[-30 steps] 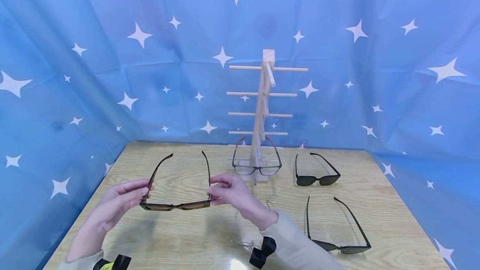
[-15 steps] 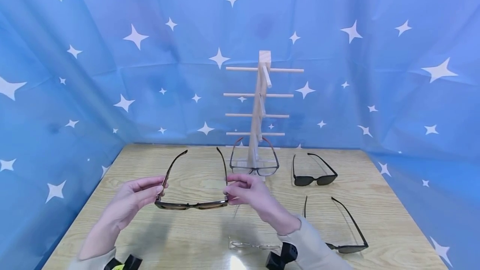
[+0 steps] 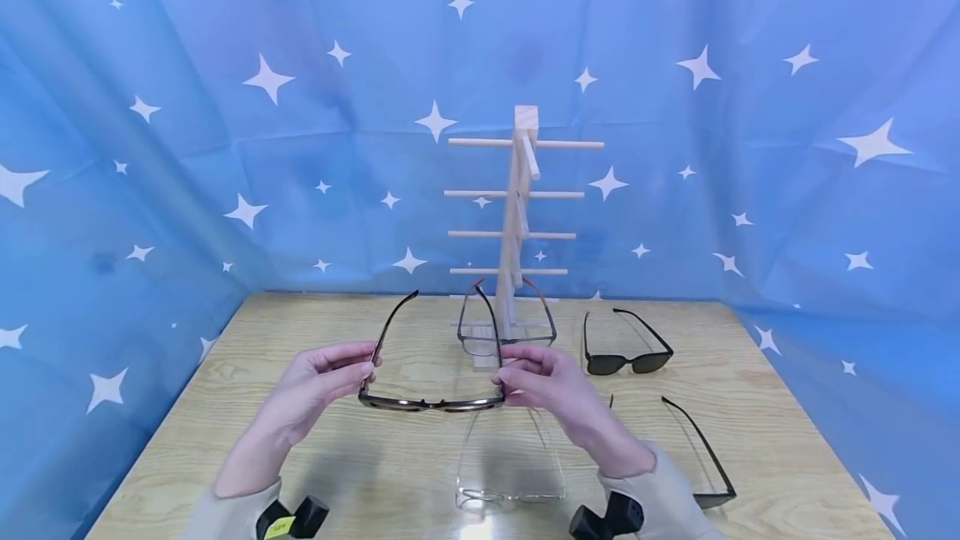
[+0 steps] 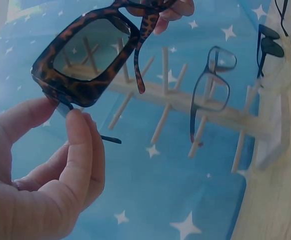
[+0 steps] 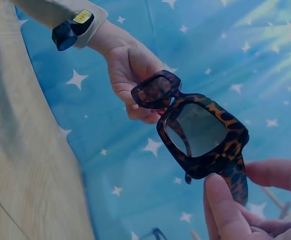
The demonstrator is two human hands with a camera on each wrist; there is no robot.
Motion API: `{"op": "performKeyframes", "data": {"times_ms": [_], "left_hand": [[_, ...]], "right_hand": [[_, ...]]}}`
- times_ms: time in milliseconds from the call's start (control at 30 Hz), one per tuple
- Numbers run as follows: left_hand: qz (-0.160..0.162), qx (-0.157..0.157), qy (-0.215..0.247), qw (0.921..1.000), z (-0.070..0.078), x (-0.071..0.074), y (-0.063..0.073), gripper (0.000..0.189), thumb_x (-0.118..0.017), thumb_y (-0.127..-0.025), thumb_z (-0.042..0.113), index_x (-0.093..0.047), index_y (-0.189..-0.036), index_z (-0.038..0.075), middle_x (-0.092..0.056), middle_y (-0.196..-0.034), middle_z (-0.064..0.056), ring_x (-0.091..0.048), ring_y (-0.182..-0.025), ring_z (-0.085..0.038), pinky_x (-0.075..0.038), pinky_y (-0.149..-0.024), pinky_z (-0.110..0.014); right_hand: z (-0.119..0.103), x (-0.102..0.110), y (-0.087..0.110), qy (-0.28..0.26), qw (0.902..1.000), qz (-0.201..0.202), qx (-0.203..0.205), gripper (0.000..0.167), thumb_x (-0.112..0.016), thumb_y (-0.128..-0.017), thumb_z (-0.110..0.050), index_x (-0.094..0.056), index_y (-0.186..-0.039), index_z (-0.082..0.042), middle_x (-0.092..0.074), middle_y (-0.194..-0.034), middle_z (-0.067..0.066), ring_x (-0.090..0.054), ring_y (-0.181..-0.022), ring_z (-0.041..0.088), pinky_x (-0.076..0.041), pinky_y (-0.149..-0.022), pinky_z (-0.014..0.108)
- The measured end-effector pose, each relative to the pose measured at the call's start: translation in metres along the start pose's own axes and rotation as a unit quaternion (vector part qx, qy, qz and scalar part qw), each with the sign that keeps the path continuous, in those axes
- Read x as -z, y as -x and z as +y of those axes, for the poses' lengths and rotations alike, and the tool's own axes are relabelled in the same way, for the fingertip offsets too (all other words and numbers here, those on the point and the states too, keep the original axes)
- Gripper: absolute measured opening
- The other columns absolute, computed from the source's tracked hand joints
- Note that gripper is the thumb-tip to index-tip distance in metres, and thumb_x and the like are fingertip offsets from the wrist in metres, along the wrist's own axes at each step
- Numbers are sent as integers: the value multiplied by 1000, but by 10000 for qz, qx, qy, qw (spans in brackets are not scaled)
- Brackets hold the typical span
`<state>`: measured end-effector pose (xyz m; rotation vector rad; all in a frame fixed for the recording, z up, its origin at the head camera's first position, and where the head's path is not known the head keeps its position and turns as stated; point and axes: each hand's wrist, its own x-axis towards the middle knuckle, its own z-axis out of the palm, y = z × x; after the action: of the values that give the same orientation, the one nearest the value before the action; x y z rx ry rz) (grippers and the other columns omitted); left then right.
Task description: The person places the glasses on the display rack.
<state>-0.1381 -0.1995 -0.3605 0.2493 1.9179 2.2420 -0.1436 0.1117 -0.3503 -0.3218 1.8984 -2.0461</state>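
Note:
Tortoiseshell sunglasses are held up over the table with their temples unfolded and pointing toward the stand. My left hand pinches the left temple near its hinge, thumb against fingers. On the other side my right hand grips the right temple close to the hinge. The right wrist view shows the spotted frame and its dark lenses from the front. Behind the right temple, eyeglasses with a dark frame and reddish temple tips hang low on a wooden display stand.
Clear-framed eyeglasses lie on the wooden table below my hands. Black sunglasses rest at the right back. Another dark pair lies nearer, partly behind my right sleeve. A blue star-patterned cloth hangs behind and along the sides.
Both hands have carried the tortoiseshell sunglasses to the right and slightly up, toward the stand. The clear eyeglasses have come more into view beneath them.

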Motion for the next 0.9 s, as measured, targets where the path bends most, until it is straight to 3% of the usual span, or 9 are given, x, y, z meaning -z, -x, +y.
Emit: {"op": "performKeyframes", "data": {"times_ms": [200,467,767,900], "left_hand": [[2,105,-64,9999,2,-16,-11,24,-63,-86,0,-66,-109,8,-69,-98,0,-65,-90,-10,-53,-79,-23],[-19,259,-137,9996,-1,-32,-28,38,-63,-86,2,-56,-121,-10,-69,-99,-2,-65,-91,-12,-53,-81,-25],[-102,324,-263,9991,2,-49,-46,44,-63,-87,5,-50,-124,-14,-65,-108,-11,-63,-92,-11,-52,-84,-26],[-76,376,-162,9991,5,-55,-56,43,-63,-87,4,-51,-124,-13,-66,-106,-9,-63,-91,-11,-52,-84,-26]], "right_hand": [[-4,14,5,56,9998,204,-43,48,-59,-88,-3,-40,-127,18,-65,-92,7,-65,-84,15,-55,-77,30],[-9,31,12,217,9986,463,-130,50,-60,-88,-3,-40,-129,17,-63,-94,8,-64,-85,15,-55,-79,29],[-16,51,15,380,9973,593,-184,49,-56,-90,-3,-37,-132,15,-64,-96,6,-63,-94,17,-54,-80,27],[-20,60,12,334,9980,531,-29,50,-55,-91,-2,-35,-132,18,-65,-96,7,-63,-92,13,-54,-78,25]]}}
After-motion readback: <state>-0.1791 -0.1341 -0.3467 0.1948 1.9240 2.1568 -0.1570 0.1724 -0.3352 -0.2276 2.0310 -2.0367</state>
